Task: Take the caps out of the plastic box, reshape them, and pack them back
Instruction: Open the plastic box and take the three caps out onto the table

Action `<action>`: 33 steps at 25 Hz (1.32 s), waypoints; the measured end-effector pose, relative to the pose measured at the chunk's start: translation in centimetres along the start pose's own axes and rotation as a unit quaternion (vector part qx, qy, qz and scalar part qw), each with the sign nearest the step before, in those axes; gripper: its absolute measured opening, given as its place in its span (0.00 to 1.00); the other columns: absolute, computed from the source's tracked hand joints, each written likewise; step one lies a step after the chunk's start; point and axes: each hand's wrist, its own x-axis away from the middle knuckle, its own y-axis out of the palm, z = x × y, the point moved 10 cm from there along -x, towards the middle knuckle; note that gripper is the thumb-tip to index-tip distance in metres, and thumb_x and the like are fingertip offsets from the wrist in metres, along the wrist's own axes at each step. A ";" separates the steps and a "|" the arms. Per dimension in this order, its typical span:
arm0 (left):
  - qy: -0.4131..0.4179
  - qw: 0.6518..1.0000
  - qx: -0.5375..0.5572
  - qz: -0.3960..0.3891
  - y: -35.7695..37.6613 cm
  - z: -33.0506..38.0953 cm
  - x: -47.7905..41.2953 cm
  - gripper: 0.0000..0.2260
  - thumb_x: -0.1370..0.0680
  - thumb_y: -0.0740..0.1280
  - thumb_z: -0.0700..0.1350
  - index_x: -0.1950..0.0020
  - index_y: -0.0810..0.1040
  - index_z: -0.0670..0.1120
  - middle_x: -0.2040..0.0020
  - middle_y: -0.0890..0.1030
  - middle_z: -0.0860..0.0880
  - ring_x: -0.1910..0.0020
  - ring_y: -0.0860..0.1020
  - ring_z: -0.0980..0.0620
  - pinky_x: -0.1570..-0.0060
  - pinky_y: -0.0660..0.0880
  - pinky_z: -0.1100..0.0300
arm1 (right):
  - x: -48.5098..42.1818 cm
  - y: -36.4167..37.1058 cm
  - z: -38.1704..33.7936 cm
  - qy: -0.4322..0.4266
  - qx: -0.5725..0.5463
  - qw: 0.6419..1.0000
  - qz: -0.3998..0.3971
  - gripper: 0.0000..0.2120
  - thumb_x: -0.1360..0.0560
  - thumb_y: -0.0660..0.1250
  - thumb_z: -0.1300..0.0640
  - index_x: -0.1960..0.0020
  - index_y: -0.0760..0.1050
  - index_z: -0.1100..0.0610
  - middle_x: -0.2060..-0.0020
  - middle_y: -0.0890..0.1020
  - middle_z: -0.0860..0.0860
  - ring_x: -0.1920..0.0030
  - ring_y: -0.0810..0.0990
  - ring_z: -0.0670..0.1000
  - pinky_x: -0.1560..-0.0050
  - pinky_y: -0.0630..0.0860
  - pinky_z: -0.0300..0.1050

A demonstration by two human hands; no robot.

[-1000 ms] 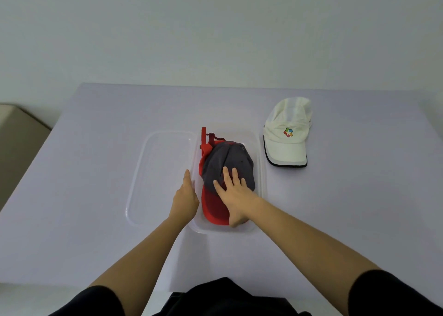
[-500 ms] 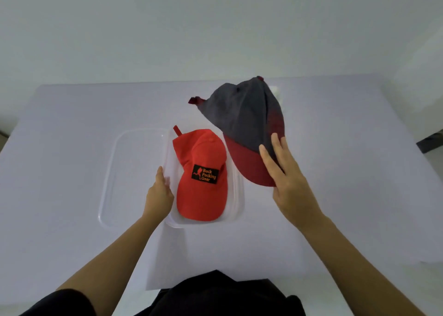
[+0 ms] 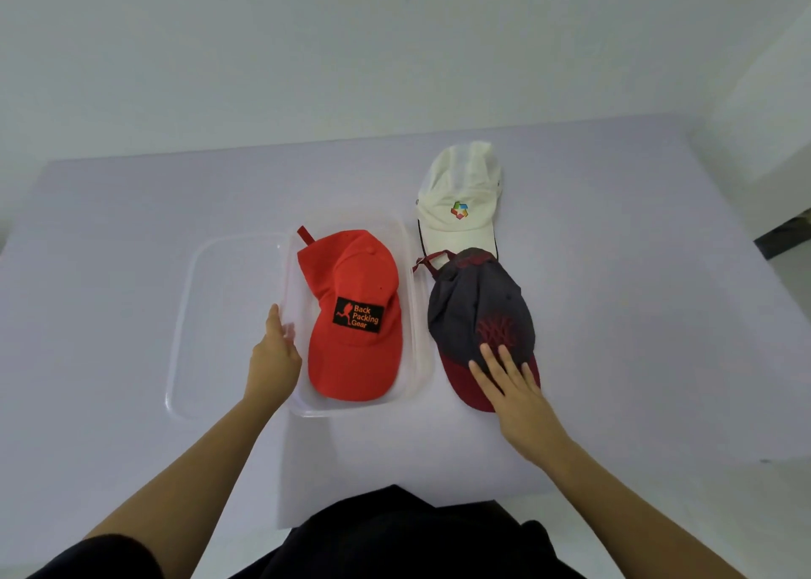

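Observation:
A clear plastic box (image 3: pixel 415 350) stands mid-table with a red cap (image 3: pixel 351 359) labelled "Back Packing Gear" lying inside it. My left hand (image 3: pixel 273 359) holds the box's left wall, thumb tip showing through the plastic. Just right of the box a grey cap (image 3: pixel 476 297) with a dark red brim lies on the table. My right hand (image 3: pixel 511 387) rests flat on that brim with straight fingers. Behind the grey cap lies a white cap (image 3: pixel 461 183) with a coloured logo, its brim partly covered by the grey cap's back.
The box's clear lid (image 3: pixel 219 315) lies flat on the table, touching the box's left side. The pale lilac table (image 3: pixel 636 315) ends close to my body at the front and at the wall behind.
My right hand lifted the grey cap out of the box, uncovering the red cap, and set it down on the table right of the box. My left hand stayed on the box's left wall.

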 end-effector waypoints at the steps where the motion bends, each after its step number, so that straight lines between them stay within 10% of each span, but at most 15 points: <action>1: 0.001 1.000 0.001 0.000 0.0 0.1 0.0 0.24 0.19 0.53 0.38 0.23 0.52 0.45 0.36 0.76 0.38 0.40 0.75 0.35 0.39 0.70 0.44 | -0.7 0.3 0.2 0.007 0.002 1.000 -0.014 0.48 0.44 0.71 0.74 0.28 0.59 0.55 0.26 0.58 0.55 0.24 0.38 0.55 0.37 0.64 0.58; 5: -0.001 1.000 0.005 -0.002 0.2 0.2 0.0 0.25 0.19 0.54 0.37 0.23 0.52 0.46 0.35 0.75 0.39 0.39 0.75 0.36 0.38 0.69 0.44 | -3.4 0.0 1.0 0.004 -0.004 0.999 -0.048 0.47 0.41 0.72 0.69 0.26 0.58 0.56 0.26 0.57 0.55 0.26 0.54 0.59 0.35 0.64 0.59; 13: -0.009 1.000 0.013 -0.005 0.2 0.5 0.2 0.23 0.18 0.52 0.41 0.23 0.52 0.46 0.39 0.78 0.38 0.42 0.77 0.37 0.42 0.71 0.46 | -8.2 -6.2 -8.4 -0.077 -0.188 0.979 0.012 0.31 0.28 0.56 0.58 0.25 0.57 0.57 0.23 0.54 0.54 0.23 0.47 0.52 0.25 0.48 0.52; 17: -0.008 1.000 0.015 -0.006 -0.2 0.5 0.2 0.23 0.18 0.52 0.43 0.23 0.52 0.47 0.40 0.78 0.37 0.43 0.77 0.37 0.43 0.72 0.47 | -11.7 -2.2 -14.5 -0.116 -0.087 0.969 -0.200 0.48 0.30 0.70 0.49 0.23 0.40 0.55 0.24 0.36 0.58 0.25 0.36 0.61 0.25 0.48 0.59; 22: -0.011 0.999 0.028 -0.026 -0.3 0.6 0.3 0.24 0.18 0.52 0.43 0.22 0.50 0.48 0.38 0.77 0.38 0.42 0.77 0.37 0.42 0.71 0.48 | -13.1 -0.5 -15.6 -0.054 -0.010 0.970 -0.235 0.56 0.32 0.73 0.53 0.25 0.31 0.58 0.27 0.32 0.64 0.27 0.34 0.67 0.26 0.48 0.60; 30: -0.016 0.992 0.089 -0.092 -0.2 0.4 0.3 0.25 0.17 0.53 0.48 0.22 0.48 0.47 0.29 0.69 0.39 0.32 0.69 0.39 0.34 0.65 0.51 | -12.6 -5.4 -15.3 0.047 -0.274 0.960 -0.033 0.34 0.22 0.56 0.67 0.24 0.42 0.56 0.23 0.44 0.54 0.24 0.47 0.60 0.32 0.68 0.54; 33: 0.014 0.989 0.148 -0.008 -3.6 3.1 0.3 0.24 0.17 0.50 0.50 0.23 0.52 0.45 0.23 0.59 0.47 0.25 0.59 0.48 0.29 0.55 0.58 | -11.2 -10.3 -14.1 0.031 -0.310 0.941 0.132 0.35 0.28 0.56 0.73 0.24 0.50 0.57 0.24 0.50 0.54 0.24 0.52 0.59 0.33 0.64 0.43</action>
